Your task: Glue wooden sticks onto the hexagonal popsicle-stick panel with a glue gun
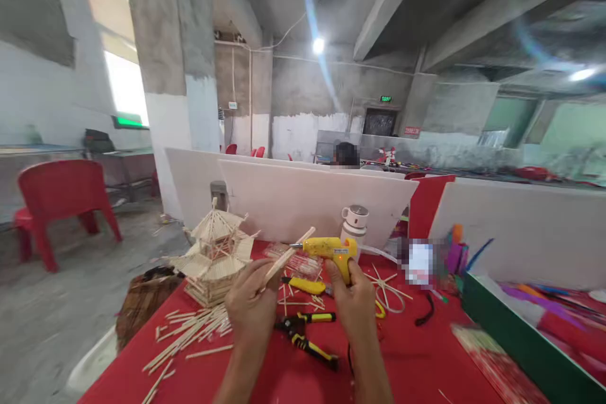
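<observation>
My right hand (348, 290) is closed around the handle of a yellow glue gun (331, 247), whose nozzle points left. In my left hand (253, 293) is a pale wooden stick (288, 255), tilted up to the right; whether it is one stick or a few together I cannot tell. The nozzle is at the stick's upper part, touching or very close. Left of my hands stands a tiered pavilion model (215, 259) built of sticks. Loose sticks (194, 334) lie in front of it. Beneath my hands are a yellow utility knife (305, 285) and black-and-yellow pliers (305, 334).
The red tabletop (407, 360) ends at a white partition (303, 202). A white flask (355, 224) stands at the back. On the right are a star of sticks (382, 284), a green-sided box (521, 341) and packaged sticks (497, 360). A red chair (64, 196) is at left.
</observation>
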`<act>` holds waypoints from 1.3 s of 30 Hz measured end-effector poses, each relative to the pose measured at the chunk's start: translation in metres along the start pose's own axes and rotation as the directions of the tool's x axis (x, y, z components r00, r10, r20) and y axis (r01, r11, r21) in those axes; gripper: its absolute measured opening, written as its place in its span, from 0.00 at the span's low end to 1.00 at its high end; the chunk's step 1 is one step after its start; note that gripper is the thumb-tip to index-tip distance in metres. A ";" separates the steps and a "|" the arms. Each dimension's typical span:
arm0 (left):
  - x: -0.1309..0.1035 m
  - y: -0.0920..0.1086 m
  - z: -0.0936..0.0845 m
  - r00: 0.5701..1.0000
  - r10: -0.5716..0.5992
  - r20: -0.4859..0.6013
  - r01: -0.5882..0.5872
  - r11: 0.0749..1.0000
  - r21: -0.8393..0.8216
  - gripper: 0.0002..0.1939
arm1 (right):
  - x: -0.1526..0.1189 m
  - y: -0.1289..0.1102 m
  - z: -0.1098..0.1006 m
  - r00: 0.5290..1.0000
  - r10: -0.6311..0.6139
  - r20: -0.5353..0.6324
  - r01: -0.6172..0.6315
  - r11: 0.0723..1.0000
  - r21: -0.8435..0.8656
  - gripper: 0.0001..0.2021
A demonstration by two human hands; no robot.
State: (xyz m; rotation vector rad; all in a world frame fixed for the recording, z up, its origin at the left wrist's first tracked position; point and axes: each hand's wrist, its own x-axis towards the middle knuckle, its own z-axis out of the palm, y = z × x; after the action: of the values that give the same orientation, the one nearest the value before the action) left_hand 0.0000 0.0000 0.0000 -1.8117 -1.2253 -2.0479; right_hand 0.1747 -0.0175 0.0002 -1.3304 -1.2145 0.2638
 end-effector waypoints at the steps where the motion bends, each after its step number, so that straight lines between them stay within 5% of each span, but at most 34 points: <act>1: -0.001 0.000 0.001 1.000 -0.002 -0.004 0.002 1.000 -0.004 0.05 | -0.001 -0.001 0.000 1.000 -0.011 -0.005 0.011 1.000 0.000 0.25; 9: -0.004 0.001 0.001 0.999 0.035 0.022 -0.034 0.999 -0.033 0.04 | 0.001 -0.003 -0.010 0.993 -0.010 0.120 -0.005 0.992 0.126 0.23; 16: -0.008 0.000 0.001 0.993 0.094 0.072 -0.090 0.994 -0.057 0.08 | 0.002 -0.001 -0.018 0.998 0.043 0.035 -0.045 0.997 0.059 0.23; 27: -0.002 0.006 0.003 0.999 0.040 0.022 -0.039 0.997 -0.061 0.04 | 0.000 -0.006 -0.012 0.988 0.026 0.155 -0.052 0.985 0.162 0.22; 39: -0.005 0.005 0.001 0.997 0.033 0.076 -0.028 0.997 -0.066 0.05 | 0.004 0.001 -0.021 0.992 -0.038 0.124 0.024 0.993 0.112 0.21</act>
State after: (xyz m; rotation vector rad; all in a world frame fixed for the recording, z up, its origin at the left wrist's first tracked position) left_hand 0.0049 -0.0048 -0.0026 -1.9432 -1.1550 -2.0417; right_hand 0.1937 -0.0264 0.0062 -1.2124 -1.3063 0.3922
